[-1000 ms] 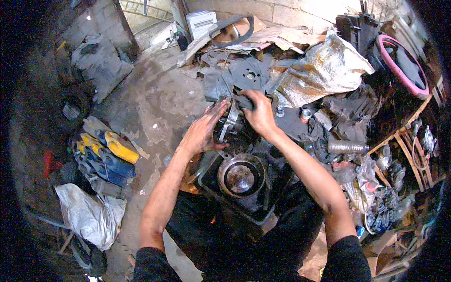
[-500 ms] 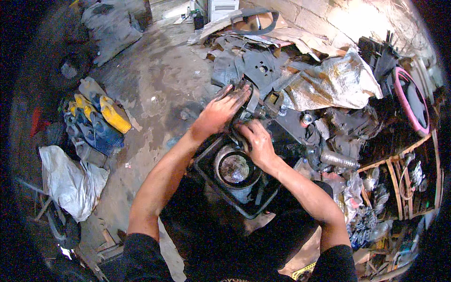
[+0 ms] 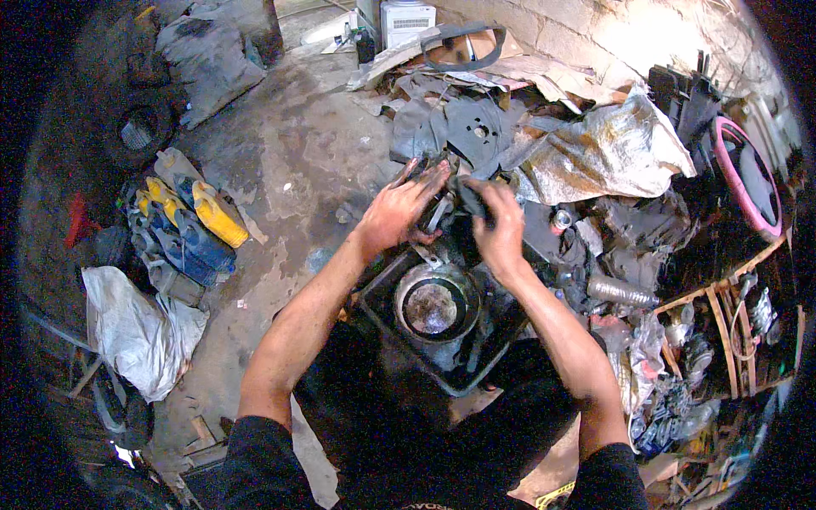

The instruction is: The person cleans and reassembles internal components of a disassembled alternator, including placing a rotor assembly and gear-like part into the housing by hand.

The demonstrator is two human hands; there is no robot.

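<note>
My left hand [image 3: 401, 209] lies over a dark, grimy part [image 3: 437, 211], its fingers along the top and its thumb below; the part's kind does not show. Just to the right, my right hand [image 3: 503, 223] curls round a dark, flat piece, perhaps rubber, mostly covered by the fingers. Both hands are above the far edge of a black tray [image 3: 459, 392] in front of my body. In the tray sits a round metal pan [image 3: 399, 299], its inside stained brown and grey.
Beyond the hands lie dark cut sheets [image 3: 478, 134], a crumpled silvery sheet [image 3: 595, 153] and a black ring [image 3: 464, 65]. To the right are a can [image 3: 561, 221], a plastic bottle [image 3: 619, 291] and a pink-rimmed wheel [image 3: 722, 161]. Yellow-and-blue containers [image 3: 219, 216] and a white sack [image 3: 140, 331] lie left.
My right hand has moved up and to the right, away from the pan's rim, with the dark piece in it. My left hand stays nearly in place on the grimy part.
</note>
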